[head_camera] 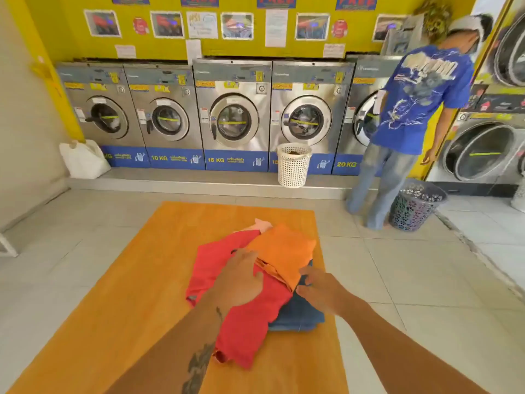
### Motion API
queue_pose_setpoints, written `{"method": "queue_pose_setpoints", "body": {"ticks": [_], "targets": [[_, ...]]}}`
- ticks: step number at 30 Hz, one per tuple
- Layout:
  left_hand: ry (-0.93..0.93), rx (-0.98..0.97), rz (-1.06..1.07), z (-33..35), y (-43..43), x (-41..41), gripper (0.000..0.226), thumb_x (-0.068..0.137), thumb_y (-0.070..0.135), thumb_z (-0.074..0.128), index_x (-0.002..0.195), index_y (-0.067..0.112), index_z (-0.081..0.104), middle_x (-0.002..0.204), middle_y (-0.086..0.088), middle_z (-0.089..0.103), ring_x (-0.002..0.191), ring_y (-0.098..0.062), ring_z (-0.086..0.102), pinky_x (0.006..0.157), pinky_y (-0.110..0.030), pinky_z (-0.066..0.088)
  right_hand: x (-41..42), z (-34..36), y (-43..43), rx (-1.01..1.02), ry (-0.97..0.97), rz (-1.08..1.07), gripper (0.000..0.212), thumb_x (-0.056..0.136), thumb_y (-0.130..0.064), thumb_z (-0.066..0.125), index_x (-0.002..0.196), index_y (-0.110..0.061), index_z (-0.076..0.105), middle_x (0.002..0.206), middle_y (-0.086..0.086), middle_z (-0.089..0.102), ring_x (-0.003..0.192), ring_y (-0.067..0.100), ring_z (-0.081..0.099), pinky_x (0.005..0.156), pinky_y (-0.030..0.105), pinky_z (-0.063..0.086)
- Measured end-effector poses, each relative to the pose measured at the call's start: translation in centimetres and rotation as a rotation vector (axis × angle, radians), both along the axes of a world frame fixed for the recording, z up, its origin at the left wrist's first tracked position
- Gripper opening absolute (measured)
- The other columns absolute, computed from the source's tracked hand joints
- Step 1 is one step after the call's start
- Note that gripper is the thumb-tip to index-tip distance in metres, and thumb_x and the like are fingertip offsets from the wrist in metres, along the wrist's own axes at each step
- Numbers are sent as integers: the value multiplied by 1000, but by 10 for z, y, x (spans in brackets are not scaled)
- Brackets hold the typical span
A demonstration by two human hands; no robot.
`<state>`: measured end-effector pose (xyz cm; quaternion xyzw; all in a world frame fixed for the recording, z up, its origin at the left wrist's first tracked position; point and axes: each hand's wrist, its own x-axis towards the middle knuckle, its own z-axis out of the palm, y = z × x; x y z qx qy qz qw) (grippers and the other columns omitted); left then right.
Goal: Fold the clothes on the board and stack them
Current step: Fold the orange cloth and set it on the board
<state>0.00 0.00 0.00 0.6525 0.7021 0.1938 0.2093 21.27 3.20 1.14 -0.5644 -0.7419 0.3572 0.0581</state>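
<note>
An orange board (136, 280) lies on the tiled floor in front of me. On it sits a loose pile: a red garment (244, 325), an orange garment (284, 248) on top, a folded blue denim piece (301, 317) underneath at the right, and a pale pink piece (262, 224) peeking out at the back. My left hand (238, 280) rests flat on the red garment, fingers spread, beside the orange one. My right hand (318, 288) pinches the lower edge of the orange garment where it meets the denim.
A row of steel washing machines (233, 115) lines the yellow wall. A white laundry basket (294, 164) stands on the step. A person in a blue shirt (420, 100) stands at the right beside a dark patterned basket (414, 207). A white bag (83, 159) sits at the left.
</note>
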Motion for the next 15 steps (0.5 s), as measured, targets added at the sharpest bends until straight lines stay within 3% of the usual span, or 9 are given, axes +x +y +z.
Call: {"method": "queue_pose_setpoints", "body": {"ticks": [4, 8, 13, 15], "targets": [[27, -32, -69, -11, 47, -21, 62, 84, 43, 38, 144, 31, 36, 143, -3, 35, 134, -28, 38, 108, -46, 37, -21, -15, 23, -46, 9, -126, 55, 95, -25, 54, 147, -16, 35, 125, 8, 56, 100, 18, 53, 76, 26, 42], [65, -142, -132, -19, 93, -34, 59, 93, 44, 33, 150, 29, 27, 152, -2, 25, 138, -29, 31, 109, -49, 33, -34, -31, 52, -91, 31, -325, 60, 90, -28, 56, 146, -21, 37, 112, 3, 60, 97, 17, 58, 77, 25, 43], [151, -225, -180, -34, 130, -40, 57, 96, 48, 24, 149, 28, 27, 148, -8, 31, 134, -34, 32, 107, -52, 30, -52, -50, 71, -169, 102, -550, 65, 90, -24, 53, 151, -21, 30, 135, 9, 52, 118, 26, 54, 87, 30, 41], [189, -249, -158, -42, 136, -39, 59, 95, 50, 23, 150, 28, 26, 148, -12, 32, 135, -36, 29, 108, -54, 27, -60, -57, 75, -196, 149, -615, 63, 90, -22, 50, 150, -22, 30, 120, 9, 53, 99, 23, 56, 78, 29, 42]]}}
